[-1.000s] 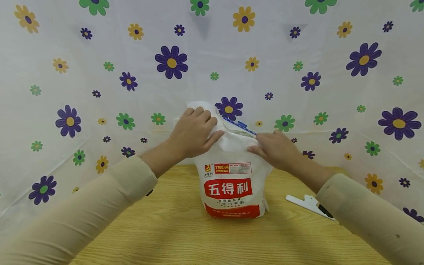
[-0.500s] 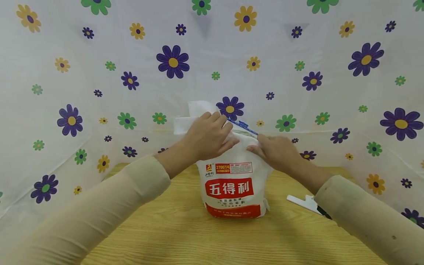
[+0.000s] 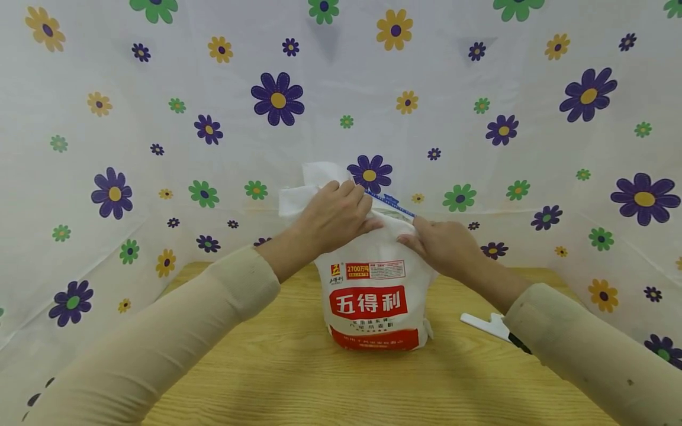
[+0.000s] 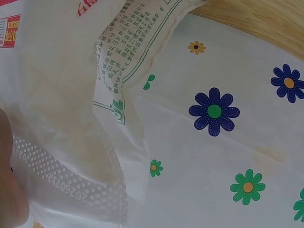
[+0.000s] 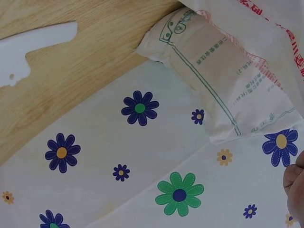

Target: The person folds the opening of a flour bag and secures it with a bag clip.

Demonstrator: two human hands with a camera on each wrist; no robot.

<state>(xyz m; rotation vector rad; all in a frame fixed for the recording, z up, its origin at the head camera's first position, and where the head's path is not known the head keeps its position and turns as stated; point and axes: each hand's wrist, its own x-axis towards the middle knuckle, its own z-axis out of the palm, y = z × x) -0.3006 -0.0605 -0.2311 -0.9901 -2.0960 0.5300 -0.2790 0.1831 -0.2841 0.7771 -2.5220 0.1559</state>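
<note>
A white flour bag with red printed labels stands upright on the wooden table. With curled fingers, my left hand grips its folded top edge near the middle, thumb on the front side. My right hand pinches the top right corner. Between the hands runs a thin blue strip along the bag's mouth. White flaps of the bag stick out behind and left of my left hand. The left wrist view shows an embossed band beside my left fingers. Only part of my right hand shows in the right wrist view.
A flat white plastic piece with a dark end lies on the table to the right, partly behind my right sleeve. Behind the table hangs a white sheet printed with flowers.
My left hand has slid right and slightly down along the bag's top, closer to my right hand, leaving a white flap visible at left. My right hand has barely moved.
</note>
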